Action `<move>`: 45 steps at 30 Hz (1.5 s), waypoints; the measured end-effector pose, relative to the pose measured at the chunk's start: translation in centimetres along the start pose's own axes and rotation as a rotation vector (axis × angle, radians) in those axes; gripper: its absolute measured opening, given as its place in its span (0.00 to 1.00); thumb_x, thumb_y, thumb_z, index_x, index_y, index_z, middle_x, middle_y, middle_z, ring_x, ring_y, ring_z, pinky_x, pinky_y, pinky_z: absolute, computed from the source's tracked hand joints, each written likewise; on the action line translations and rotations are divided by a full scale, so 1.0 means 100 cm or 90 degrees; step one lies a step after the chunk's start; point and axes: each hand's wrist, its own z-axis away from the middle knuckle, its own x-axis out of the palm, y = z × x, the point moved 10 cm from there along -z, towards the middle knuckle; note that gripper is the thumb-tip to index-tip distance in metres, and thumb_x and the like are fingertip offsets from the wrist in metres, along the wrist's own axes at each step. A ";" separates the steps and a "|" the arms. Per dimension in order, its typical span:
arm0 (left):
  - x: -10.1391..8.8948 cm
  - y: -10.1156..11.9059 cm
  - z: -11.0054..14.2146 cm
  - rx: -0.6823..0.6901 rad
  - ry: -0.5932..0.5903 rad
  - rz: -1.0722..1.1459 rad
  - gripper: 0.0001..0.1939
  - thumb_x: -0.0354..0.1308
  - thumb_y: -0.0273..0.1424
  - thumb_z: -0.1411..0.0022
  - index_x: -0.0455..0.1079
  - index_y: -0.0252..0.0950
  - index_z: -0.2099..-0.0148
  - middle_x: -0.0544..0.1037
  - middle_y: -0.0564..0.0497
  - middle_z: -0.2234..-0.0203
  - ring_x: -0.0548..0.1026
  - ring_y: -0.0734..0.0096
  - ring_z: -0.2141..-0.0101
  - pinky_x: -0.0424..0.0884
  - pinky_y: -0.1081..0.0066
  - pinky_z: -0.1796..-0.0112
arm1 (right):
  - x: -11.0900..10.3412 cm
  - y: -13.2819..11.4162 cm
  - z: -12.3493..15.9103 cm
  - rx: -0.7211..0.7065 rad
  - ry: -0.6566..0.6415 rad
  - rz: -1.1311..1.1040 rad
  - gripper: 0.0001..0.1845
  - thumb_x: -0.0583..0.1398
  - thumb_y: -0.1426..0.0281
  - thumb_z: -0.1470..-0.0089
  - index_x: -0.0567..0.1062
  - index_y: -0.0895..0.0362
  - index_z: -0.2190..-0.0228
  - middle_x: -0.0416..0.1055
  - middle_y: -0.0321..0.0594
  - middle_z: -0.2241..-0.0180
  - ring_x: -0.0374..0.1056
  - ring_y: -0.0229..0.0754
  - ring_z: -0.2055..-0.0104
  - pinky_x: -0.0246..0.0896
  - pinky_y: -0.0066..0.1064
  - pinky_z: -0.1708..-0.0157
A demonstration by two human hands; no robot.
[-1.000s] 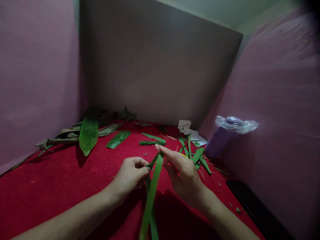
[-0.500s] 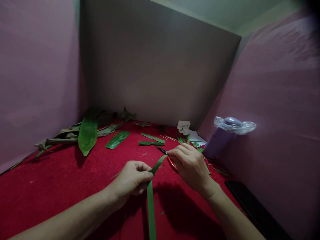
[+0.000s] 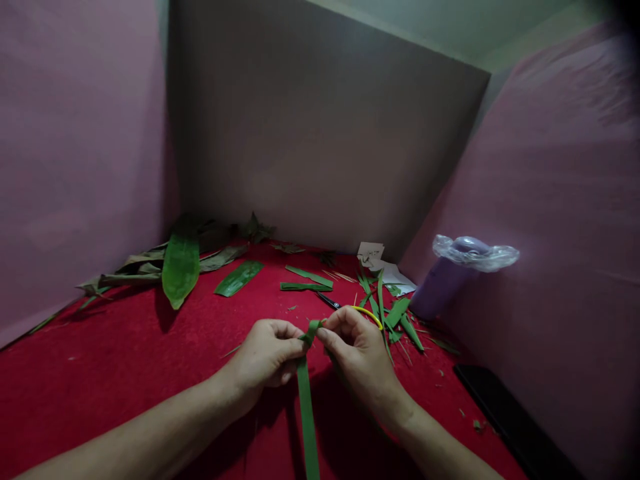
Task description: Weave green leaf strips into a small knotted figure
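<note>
Left hand (image 3: 265,353) pinching green strip (image 3: 307,417), right hand (image 3: 364,357) now closer — pinching its loop

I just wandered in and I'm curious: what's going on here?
A person is folding or looping a green leaf strip, pinched between the left hand and right hand, with its long end hanging down. Scissors lie just beyond the right hand on the red cloth, among cut leaf pieces.

Room over red cloth (image 3: 110,360) at left, but scissors (image 3: 328,301) and leaf strips (image 3: 399,311) past right hand (image 3: 365,357)
</note>
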 end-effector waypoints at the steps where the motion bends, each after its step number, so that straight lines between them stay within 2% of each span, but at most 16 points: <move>1: 0.001 -0.001 0.000 -0.005 -0.005 0.000 0.09 0.59 0.32 0.53 0.62 0.34 0.77 0.60 0.62 0.92 0.55 0.85 0.91 0.43 0.81 0.88 | -0.001 0.002 0.001 0.006 0.019 0.003 0.08 0.59 0.68 0.50 0.65 0.56 0.77 0.63 0.31 0.80 0.57 0.34 0.79 0.51 0.26 0.79; 5: 0.000 0.000 0.000 0.003 -0.008 0.006 0.08 0.58 0.30 0.54 0.62 0.35 0.77 0.60 0.61 0.92 0.55 0.85 0.90 0.43 0.80 0.88 | 0.004 -0.003 0.005 -0.016 0.011 0.030 0.06 0.58 0.70 0.49 0.69 0.57 0.77 0.66 0.33 0.79 0.59 0.35 0.76 0.55 0.26 0.76; 9: -0.001 -0.001 0.000 -0.012 -0.002 0.023 0.08 0.58 0.31 0.54 0.61 0.35 0.78 0.59 0.62 0.93 0.53 0.85 0.91 0.41 0.80 0.88 | 0.010 -0.007 0.008 -0.048 -0.015 0.002 0.02 0.56 0.74 0.48 0.69 0.56 0.70 0.70 0.34 0.74 0.64 0.36 0.72 0.58 0.27 0.71; 12: 0.000 -0.003 0.000 -0.023 -0.005 0.023 0.09 0.58 0.31 0.54 0.61 0.35 0.78 0.59 0.61 0.94 0.52 0.85 0.91 0.41 0.80 0.88 | 0.014 -0.003 0.008 -0.040 -0.028 -0.023 0.07 0.57 0.75 0.49 0.67 0.55 0.65 0.70 0.33 0.74 0.65 0.36 0.72 0.59 0.27 0.72; 17: -0.001 -0.003 0.000 -0.017 0.011 0.015 0.10 0.59 0.31 0.55 0.61 0.35 0.79 0.60 0.61 0.94 0.54 0.85 0.91 0.42 0.80 0.88 | 0.018 -0.005 0.010 -0.054 -0.043 0.003 0.05 0.58 0.73 0.48 0.70 0.55 0.66 0.70 0.34 0.74 0.65 0.36 0.72 0.59 0.27 0.72; 23: -0.001 -0.002 0.000 0.006 0.025 -0.007 0.11 0.60 0.31 0.56 0.60 0.35 0.79 0.60 0.61 0.92 0.56 0.84 0.91 0.47 0.81 0.88 | 0.007 -0.024 0.014 -0.140 0.025 0.178 0.02 0.59 0.71 0.49 0.74 0.55 0.71 0.68 0.35 0.74 0.63 0.37 0.71 0.56 0.29 0.70; 27: 0.000 -0.003 0.000 0.005 0.022 -0.007 0.10 0.59 0.31 0.54 0.61 0.35 0.79 0.60 0.61 0.92 0.56 0.85 0.90 0.48 0.81 0.88 | 0.004 -0.030 0.015 -0.168 0.051 0.213 0.06 0.57 0.71 0.46 0.73 0.56 0.72 0.67 0.37 0.73 0.62 0.37 0.71 0.55 0.29 0.70; 32: 0.002 -0.002 -0.001 0.017 0.024 -0.005 0.09 0.59 0.31 0.55 0.62 0.34 0.77 0.61 0.62 0.91 0.56 0.85 0.90 0.50 0.81 0.88 | 0.005 -0.034 0.019 -0.189 0.059 0.267 0.05 0.59 0.67 0.49 0.72 0.56 0.71 0.68 0.37 0.72 0.62 0.38 0.70 0.55 0.30 0.70; 37: 0.002 -0.002 0.000 0.021 0.021 -0.007 0.08 0.58 0.30 0.53 0.61 0.35 0.78 0.61 0.61 0.92 0.56 0.84 0.90 0.50 0.81 0.88 | -0.002 -0.031 0.017 -0.140 0.079 0.201 0.05 0.57 0.68 0.47 0.70 0.56 0.73 0.68 0.35 0.74 0.62 0.36 0.73 0.55 0.28 0.71; 45: -0.003 0.000 0.000 0.022 0.023 0.012 0.08 0.59 0.30 0.53 0.63 0.34 0.77 0.62 0.62 0.92 0.57 0.85 0.91 0.49 0.81 0.88 | -0.009 -0.009 0.006 -0.027 0.094 0.038 0.09 0.58 0.65 0.48 0.70 0.58 0.74 0.68 0.34 0.77 0.62 0.35 0.74 0.57 0.26 0.74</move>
